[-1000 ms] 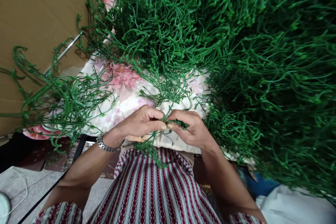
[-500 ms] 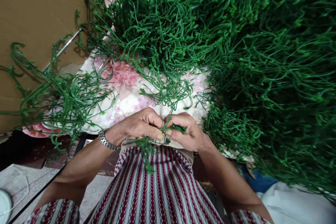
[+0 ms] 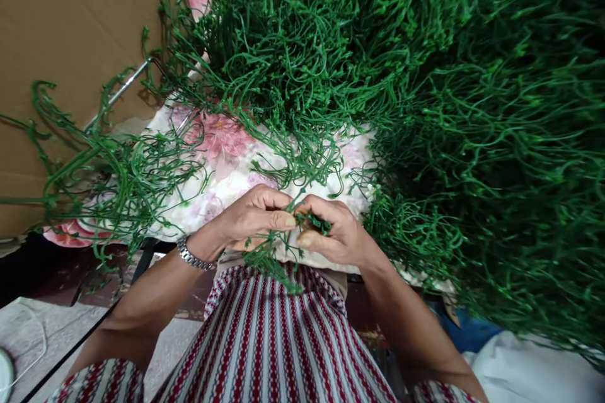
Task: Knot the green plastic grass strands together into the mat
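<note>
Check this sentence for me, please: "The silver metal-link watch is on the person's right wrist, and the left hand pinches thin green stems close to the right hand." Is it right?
Not fully: the silver metal-link watch is on the left wrist, as the head view shows. The rest is right: the left hand pinches thin green stems close to the right hand.

The stem heap [image 3: 510,138] lies right of the loose stems [image 3: 127,182], on the cloth [image 3: 222,182].
</note>
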A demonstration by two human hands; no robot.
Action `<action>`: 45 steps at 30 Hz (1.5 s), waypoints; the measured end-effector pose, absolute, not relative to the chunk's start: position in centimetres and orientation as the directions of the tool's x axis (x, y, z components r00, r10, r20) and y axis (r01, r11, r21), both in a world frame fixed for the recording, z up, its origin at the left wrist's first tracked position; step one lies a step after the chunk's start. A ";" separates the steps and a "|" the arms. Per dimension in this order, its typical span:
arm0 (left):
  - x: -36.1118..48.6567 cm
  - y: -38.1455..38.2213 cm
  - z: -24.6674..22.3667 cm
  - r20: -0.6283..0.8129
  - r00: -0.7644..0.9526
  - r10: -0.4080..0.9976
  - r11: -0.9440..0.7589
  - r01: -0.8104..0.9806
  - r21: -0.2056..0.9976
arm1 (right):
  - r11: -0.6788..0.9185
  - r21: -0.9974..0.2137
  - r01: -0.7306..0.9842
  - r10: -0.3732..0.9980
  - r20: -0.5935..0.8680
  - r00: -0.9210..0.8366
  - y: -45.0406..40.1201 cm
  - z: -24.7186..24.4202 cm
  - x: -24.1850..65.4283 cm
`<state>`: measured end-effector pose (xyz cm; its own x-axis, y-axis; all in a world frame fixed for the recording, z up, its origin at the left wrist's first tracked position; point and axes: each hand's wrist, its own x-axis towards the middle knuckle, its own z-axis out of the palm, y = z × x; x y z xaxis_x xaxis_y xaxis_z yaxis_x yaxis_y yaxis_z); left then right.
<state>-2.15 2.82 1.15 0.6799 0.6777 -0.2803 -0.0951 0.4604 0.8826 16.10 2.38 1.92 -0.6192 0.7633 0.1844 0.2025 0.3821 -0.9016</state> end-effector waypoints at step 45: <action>-2.2 1.4 5.6 -0.040 0.309 0.950 0.070 -0.089 0.994 | 0.101 -0.969 -0.226 0.960 0.155 -0.234 0.4 5.0 19.1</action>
